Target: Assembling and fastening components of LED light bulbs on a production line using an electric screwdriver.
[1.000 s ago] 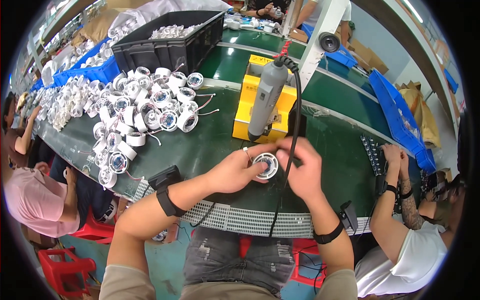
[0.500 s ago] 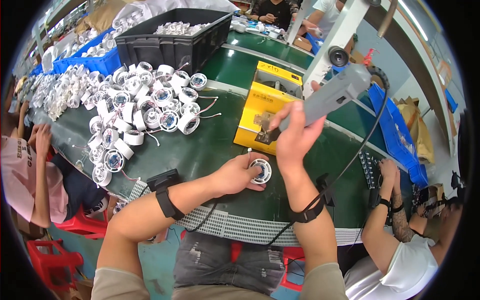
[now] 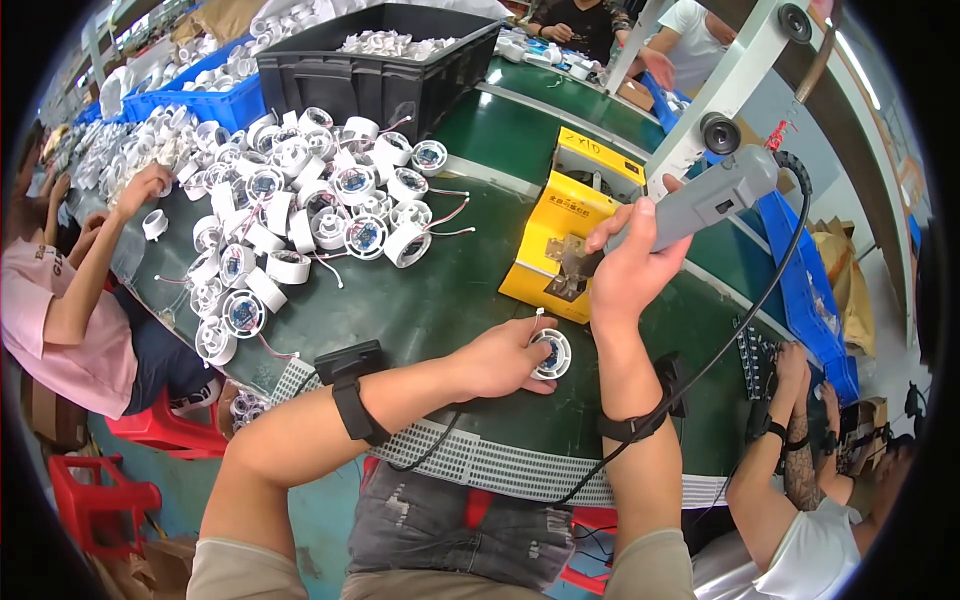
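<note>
My left hand (image 3: 500, 360) is closed on a round white housing (image 3: 550, 354) with a blue circuit board inside, low over the green table. A short wire with a white connector sticks up from it beside my fingers. My right hand (image 3: 635, 265) wraps round a grey electric screwdriver (image 3: 712, 196), tilted with its lower end toward the metal front of a yellow screw feeder (image 3: 560, 215). Whether the bit touches the feeder cannot be made out. A black cable runs from the screwdriver's upper end down past my right forearm.
Many similar white housings (image 3: 290, 265) are heaped at the left, some trailing wires. Behind them stand a black crate (image 3: 330, 85) of small white parts and a blue bin (image 3: 190, 85). A metal post (image 3: 725, 85) rises behind the feeder. Co-workers sit at both sides.
The whole view has shifted, so table things appear further right. My hands keep their holds, with the screwdriver still at the feeder. At the left, a co-worker's hand now reaches to the heap.
</note>
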`<state>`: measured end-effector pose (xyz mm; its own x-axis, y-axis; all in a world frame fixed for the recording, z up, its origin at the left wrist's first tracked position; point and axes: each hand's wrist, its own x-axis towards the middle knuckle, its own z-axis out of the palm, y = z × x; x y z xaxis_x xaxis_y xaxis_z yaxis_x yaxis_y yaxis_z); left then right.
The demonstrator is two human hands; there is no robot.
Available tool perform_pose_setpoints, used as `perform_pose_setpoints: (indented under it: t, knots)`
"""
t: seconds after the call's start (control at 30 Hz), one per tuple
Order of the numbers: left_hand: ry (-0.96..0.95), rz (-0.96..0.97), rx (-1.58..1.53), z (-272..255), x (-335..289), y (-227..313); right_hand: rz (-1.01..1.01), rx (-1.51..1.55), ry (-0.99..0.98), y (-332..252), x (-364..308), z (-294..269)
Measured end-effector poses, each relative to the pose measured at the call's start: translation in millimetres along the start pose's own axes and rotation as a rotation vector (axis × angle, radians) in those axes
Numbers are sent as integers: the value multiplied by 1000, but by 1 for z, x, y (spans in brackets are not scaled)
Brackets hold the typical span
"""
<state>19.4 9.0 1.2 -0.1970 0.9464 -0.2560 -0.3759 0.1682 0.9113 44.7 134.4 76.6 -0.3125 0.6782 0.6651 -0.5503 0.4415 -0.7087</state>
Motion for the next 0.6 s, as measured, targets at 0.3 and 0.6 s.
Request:
perform_pose_setpoints:
  t: [0.3,0.6]
  knots:
    - [32,-21,-43,-3,1,3,15,7,-46,-1,-4,-2]
    - [48,-25,-70,-7,3,4,100,94,-103,-26,-44,-20]
